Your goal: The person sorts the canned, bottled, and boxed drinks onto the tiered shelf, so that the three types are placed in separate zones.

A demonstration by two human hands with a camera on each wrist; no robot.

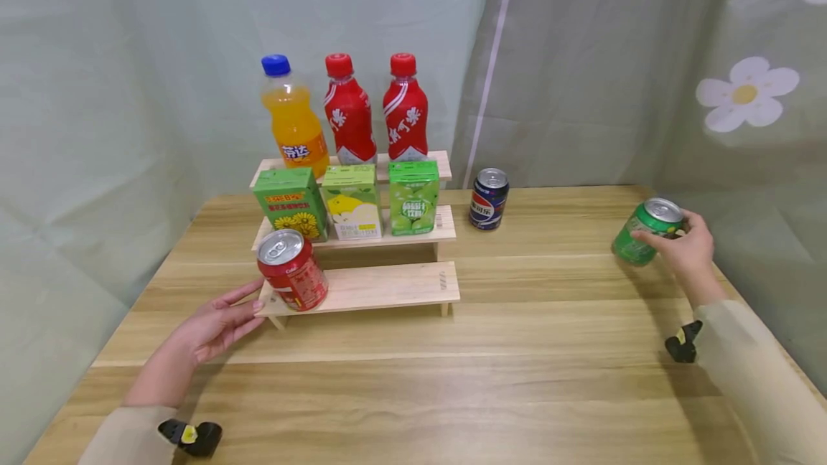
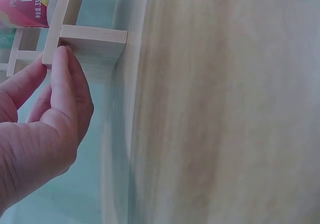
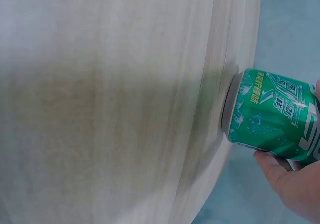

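At the left end of a three-step wooden rack (image 1: 388, 285), my left hand (image 1: 222, 321) pinches the corner of the lowest step. In the left wrist view, the thumb and fingertips (image 2: 61, 59) meet that board's edge beside its leg. A red Coke can (image 1: 293, 271) stands on this step, close to the hand. Over at the right side of the table, my right hand (image 1: 691, 250) grips a green soda can (image 1: 636, 239) round its side. The can tilts slightly, its base close to the tabletop in the right wrist view.
Three juice cartons (image 1: 352, 203) line the middle step. On the top step stand an orange soda bottle (image 1: 293, 120) and two red bottles (image 1: 349, 117). A dark blue Pepsi can (image 1: 489, 199) is on the table right of the rack. Curtains (image 1: 568, 70) hang behind the table (image 1: 517, 379).
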